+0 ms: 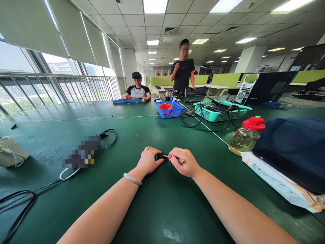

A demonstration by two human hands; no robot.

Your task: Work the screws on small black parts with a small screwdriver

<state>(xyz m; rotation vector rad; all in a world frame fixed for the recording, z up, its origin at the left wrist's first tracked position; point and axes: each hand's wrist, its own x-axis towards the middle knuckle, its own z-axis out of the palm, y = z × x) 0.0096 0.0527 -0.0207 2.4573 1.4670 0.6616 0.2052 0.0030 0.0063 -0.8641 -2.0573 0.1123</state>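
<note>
My two hands meet over the green table [152, 203], close to me at the centre. My left hand [148, 161], with a pale bangle on its wrist, is closed round the black end of a slim pen-like object [166, 157]. My right hand [184, 162] pinches the other, gold-brown end of the same object between thumb and fingers. The object lies level just above the tabletop, and its middle shows between the two hands.
A blurred dark device with black and white cables [83, 156] lies to the left, a white bag [11, 152] at the far left. On the right are a bottle with a red cap [245, 137], a dark bag on a white package [291, 152], baskets [169, 110] and a laptop. Two people are at the far end.
</note>
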